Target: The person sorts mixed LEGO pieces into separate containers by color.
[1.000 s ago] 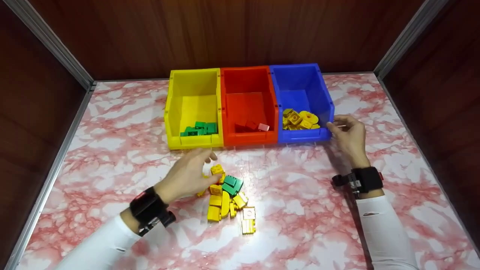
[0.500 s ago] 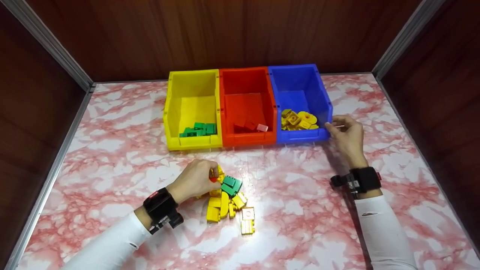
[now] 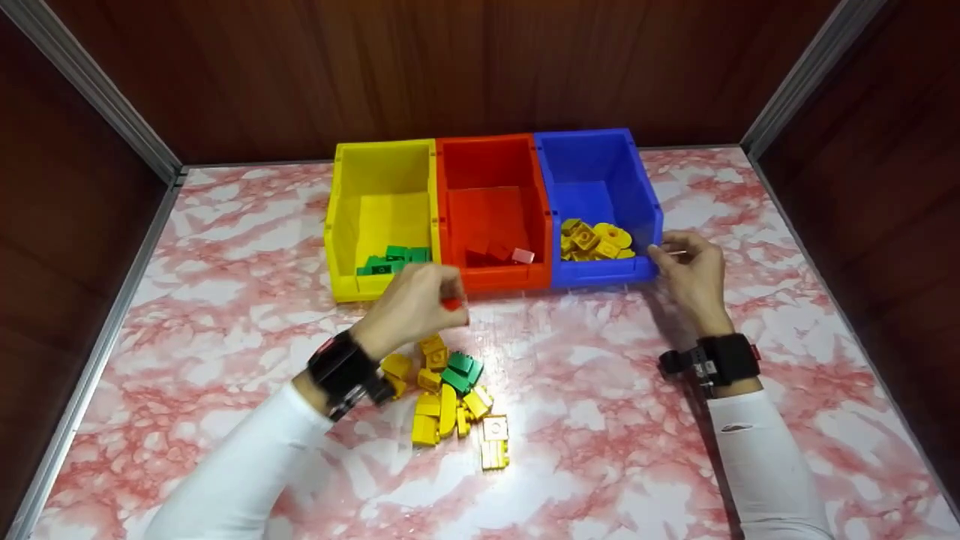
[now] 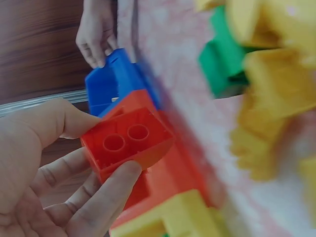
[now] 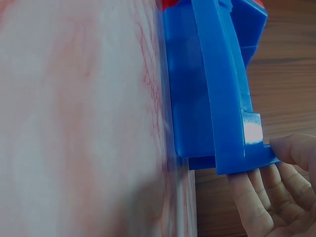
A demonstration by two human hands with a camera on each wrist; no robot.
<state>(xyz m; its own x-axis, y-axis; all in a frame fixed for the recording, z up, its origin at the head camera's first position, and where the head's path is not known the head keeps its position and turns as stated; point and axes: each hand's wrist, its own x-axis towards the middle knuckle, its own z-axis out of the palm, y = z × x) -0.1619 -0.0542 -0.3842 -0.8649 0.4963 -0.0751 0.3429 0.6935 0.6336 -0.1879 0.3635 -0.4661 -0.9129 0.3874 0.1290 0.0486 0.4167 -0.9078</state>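
My left hand [image 3: 416, 304] pinches a red toy brick [image 4: 126, 138] between thumb and fingers, its hollow underside with two round tubes facing the left wrist camera. That hand is above the table, just before the front edges of the yellow bin [image 3: 352, 289] and the red bin [image 3: 499, 279]. My right hand [image 3: 694, 277] grips the side wall of the blue bin [image 5: 227, 98] near its front corner, thumb on one face and fingers on the other. Below the left hand lies a loose pile of yellow bricks [image 3: 426, 427] with green bricks [image 3: 462, 369] among them.
Green bricks [image 3: 397, 256] lie in the yellow bin, a few red ones [image 3: 499, 251] in the red bin, and yellow pieces [image 3: 596, 240] in the blue bin. The bins stand side by side near the dark back wall [image 3: 450, 67]. Dark walls flank the marbled table [image 3: 600, 450].
The left hand reached into the pile, took hold of the red brick, and lifted it forward and right toward the bins. The right hand stays on the blue bin.
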